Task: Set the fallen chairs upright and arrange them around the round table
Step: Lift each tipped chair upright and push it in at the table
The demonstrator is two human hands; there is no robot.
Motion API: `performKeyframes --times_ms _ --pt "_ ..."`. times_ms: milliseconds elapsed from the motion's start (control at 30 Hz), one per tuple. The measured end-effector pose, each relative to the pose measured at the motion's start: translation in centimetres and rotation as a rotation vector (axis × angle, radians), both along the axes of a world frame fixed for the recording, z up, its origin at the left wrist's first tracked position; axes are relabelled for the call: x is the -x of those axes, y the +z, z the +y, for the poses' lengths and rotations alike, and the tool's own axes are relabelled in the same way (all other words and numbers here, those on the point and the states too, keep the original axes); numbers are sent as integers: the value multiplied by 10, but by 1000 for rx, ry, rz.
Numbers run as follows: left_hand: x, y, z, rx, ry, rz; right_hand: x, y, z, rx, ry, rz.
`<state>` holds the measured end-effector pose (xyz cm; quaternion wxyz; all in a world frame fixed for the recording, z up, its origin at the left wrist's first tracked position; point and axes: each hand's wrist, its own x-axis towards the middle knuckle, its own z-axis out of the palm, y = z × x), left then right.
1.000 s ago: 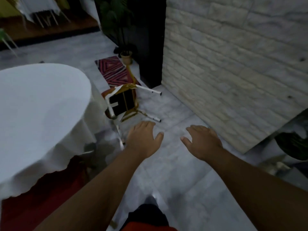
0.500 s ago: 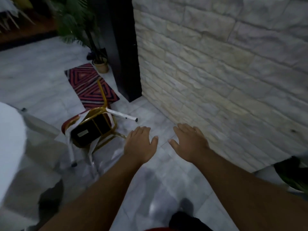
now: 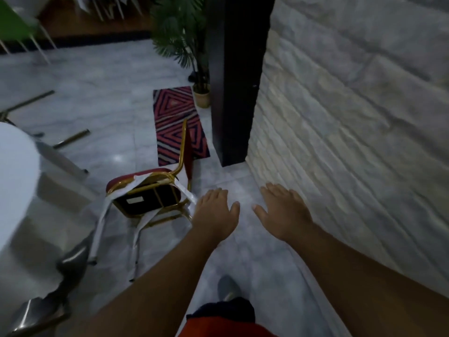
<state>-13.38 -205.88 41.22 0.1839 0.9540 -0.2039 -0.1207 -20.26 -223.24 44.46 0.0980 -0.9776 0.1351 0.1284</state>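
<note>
A fallen chair (image 3: pixel 148 198) with a gold frame, red seat and black underside lies on its back on the grey tiled floor, legs pointing toward me. My left hand (image 3: pixel 215 210) hovers palm down just right of the chair's frame, fingers spread, holding nothing. My right hand (image 3: pixel 283 212) is stretched out beside it, also empty and apart from the chair. The round table (image 3: pixel 14 181) with its white cloth fills the left edge. Gold legs of another fallen chair (image 3: pixel 70 138) show on the floor beyond the table.
A pale stone wall (image 3: pixel 352 122) runs close along my right. A black pillar (image 3: pixel 237 81) stands ahead, with a potted palm (image 3: pixel 184 42) and a red patterned rug (image 3: pixel 178 125) beside it. More chairs stand at the far left.
The view has swung back left and closed in on the fallen chair, and the table edge has come back into view. Both hands stay outstretched and empty, the left now nearer the chair's frame.
</note>
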Motion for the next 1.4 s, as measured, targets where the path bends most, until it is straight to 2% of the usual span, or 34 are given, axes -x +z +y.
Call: performKeyframes --times_ms 333,733,1000,1400 --pt "-175 -10 -64 -8 162 45 -191 -10 -73 1 147 11" --pt "-337 -24 -116 9 463 75 -441 -18 -129 58 546 53" --pt "-458 -65 -99 24 624 96 -591 -45 -84 56 764 148" --pt "-627 -155 -44 75 674 300 -801 -120 -33 123 823 291"
